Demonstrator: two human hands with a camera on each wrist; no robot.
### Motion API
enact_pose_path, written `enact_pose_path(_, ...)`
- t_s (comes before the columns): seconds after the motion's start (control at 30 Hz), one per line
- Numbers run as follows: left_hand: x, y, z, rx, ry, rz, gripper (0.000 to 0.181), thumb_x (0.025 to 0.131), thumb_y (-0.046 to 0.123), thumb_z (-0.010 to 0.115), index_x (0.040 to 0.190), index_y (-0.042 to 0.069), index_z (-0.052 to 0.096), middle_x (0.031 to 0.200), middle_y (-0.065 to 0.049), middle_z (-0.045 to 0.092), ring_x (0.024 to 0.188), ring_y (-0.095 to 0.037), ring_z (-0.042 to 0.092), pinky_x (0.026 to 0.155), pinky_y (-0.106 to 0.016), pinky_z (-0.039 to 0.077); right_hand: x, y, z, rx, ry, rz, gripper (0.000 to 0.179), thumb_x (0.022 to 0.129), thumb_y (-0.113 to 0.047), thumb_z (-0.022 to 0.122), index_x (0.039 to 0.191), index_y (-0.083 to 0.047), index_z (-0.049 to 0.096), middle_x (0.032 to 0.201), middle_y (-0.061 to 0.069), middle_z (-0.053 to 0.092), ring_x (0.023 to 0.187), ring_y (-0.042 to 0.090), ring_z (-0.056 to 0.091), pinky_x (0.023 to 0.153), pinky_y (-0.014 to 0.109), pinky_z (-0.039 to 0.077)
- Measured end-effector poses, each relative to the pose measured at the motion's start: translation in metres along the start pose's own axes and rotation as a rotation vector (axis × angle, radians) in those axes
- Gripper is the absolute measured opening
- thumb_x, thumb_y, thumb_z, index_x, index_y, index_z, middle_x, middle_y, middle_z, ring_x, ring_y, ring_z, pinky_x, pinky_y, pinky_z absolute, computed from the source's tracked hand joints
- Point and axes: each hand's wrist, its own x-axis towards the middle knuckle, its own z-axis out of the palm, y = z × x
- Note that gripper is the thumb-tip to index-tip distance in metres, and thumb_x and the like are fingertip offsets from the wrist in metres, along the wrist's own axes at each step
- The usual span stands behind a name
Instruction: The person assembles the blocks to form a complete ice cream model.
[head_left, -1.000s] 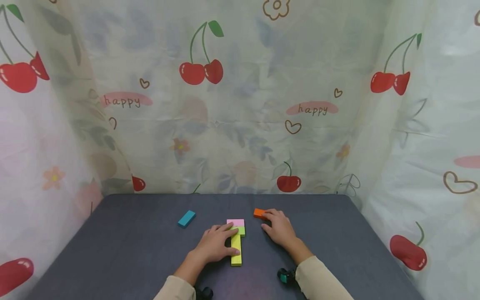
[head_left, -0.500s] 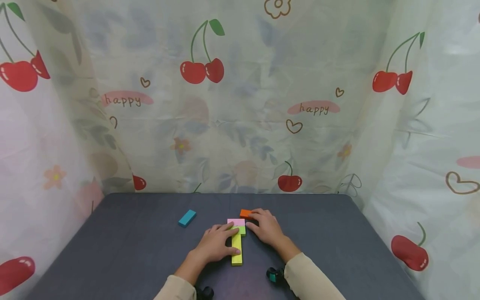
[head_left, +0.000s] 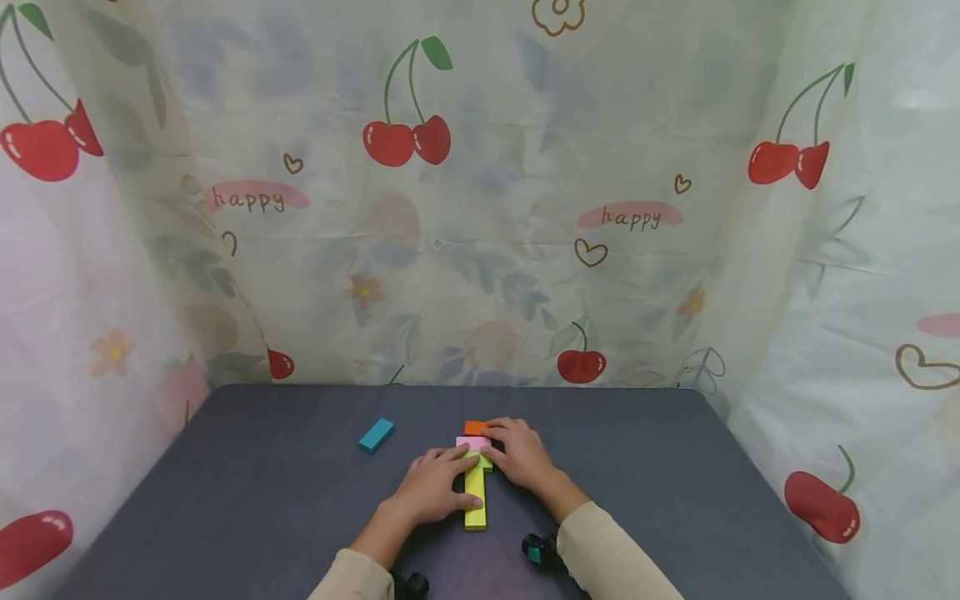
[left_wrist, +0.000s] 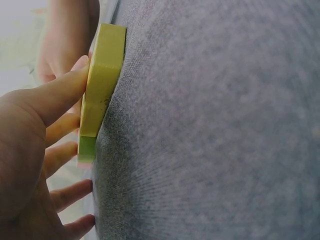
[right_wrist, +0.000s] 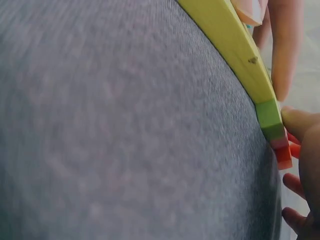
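Note:
A yellow block point(head_left: 475, 508) lies lengthwise on the dark table, with a green block point(head_left: 487, 465) and a pink block point(head_left: 465, 442) set crosswise beyond its far end. My left hand point(head_left: 427, 493) lies spread over this row, its thumb on the yellow block and fingertips over the green and pink ones. An orange block point(head_left: 473, 427) sits right behind the pink block. My right hand point(head_left: 525, 460) touches the orange block's right end with its fingertips; its thumb rests by the green block point(right_wrist: 269, 117). The fingers partly cover the orange block in the head view.
A blue block point(head_left: 376, 436) lies slanted on the table point(head_left: 285, 500), left of the row. Dark wrist devices point(head_left: 538, 548) show at both sleeves. A patterned curtain point(head_left: 480, 208) hangs behind the table and along both sides.
My right hand has slid the orange block leftward along the table until it sits behind the pink block. The left hand and the other blocks have stayed put.

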Motion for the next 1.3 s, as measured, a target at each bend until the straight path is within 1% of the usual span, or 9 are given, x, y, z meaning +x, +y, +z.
enact_pose_path(0.17,-0.0010,0.0008,-0.0012,-0.003,-0.002,0.004,0.071,0.082,0.056,0.070,0.143,0.023,0.053,0.151,-0.003,0.040,0.130,-0.034,0.040,0.103,-0.061,0.030,0.0022,-0.0045,-0.0002,0.011,-0.004,-0.024,0.035,0.097,-0.028,0.060,0.127,-0.010,0.066,0.130,0.007,0.059,0.117,0.031,0.051,0.096,0.055,0.039)
enact_pose_path(0.43,-0.0017,0.0003,-0.0019,-0.006,0.001,0.014,0.073,0.082,0.056,0.070,0.143,0.021,0.052,0.151,-0.004,0.040,0.129,-0.035,0.040,0.102,-0.061,0.031,0.0028,-0.0049,0.0020,0.016,-0.017,-0.043,0.034,0.098,-0.026,0.060,0.128,-0.010,0.066,0.133,0.006,0.058,0.117,0.030,0.051,0.096,0.055,0.039)
enact_pose_path(0.67,-0.0010,-0.0006,-0.0011,-0.010,0.001,0.012,0.073,0.082,0.057,0.069,0.144,0.022,0.051,0.152,-0.003,0.039,0.130,-0.035,0.039,0.103,-0.061,0.030,0.0025,-0.0060,0.0010,-0.003,-0.025,-0.038,0.035,0.098,-0.026,0.059,0.129,-0.012,0.065,0.135,0.004,0.058,0.119,0.029,0.049,0.097,0.054,0.038)
enact_pose_path(0.93,-0.0024,0.0001,-0.0026,-0.006,0.006,0.019,0.073,0.082,0.057,0.070,0.144,0.022,0.051,0.152,-0.003,0.039,0.129,-0.035,0.040,0.102,-0.062,0.030,0.0024,-0.0062,0.0007,-0.037,-0.003,-0.040,0.035,0.097,-0.027,0.060,0.128,-0.013,0.066,0.134,0.004,0.058,0.118,0.027,0.050,0.099,0.053,0.036)
enact_pose_path(1.17,-0.0020,-0.0004,-0.0017,-0.002,0.008,0.018,0.073,0.082,0.056,0.070,0.144,0.022,0.051,0.152,-0.003,0.039,0.130,-0.035,0.040,0.102,-0.061,0.030,0.0026,-0.0061,0.0016,-0.073,-0.006,-0.031,0.036,0.098,-0.031,0.059,0.129,-0.016,0.065,0.133,0.001,0.059,0.118,0.025,0.049,0.101,0.051,0.035)
enact_pose_path(1.3,-0.0011,-0.0010,0.0000,-0.008,0.005,0.015,0.073,0.082,0.057,0.069,0.144,0.023,0.051,0.152,-0.002,0.039,0.130,-0.035,0.039,0.103,-0.061,0.030,0.0005,-0.0023,0.0022,-0.065,0.015,-0.056,0.035,0.097,-0.031,0.060,0.128,-0.017,0.066,0.131,0.002,0.061,0.118,0.026,0.049,0.101,0.053,0.035)
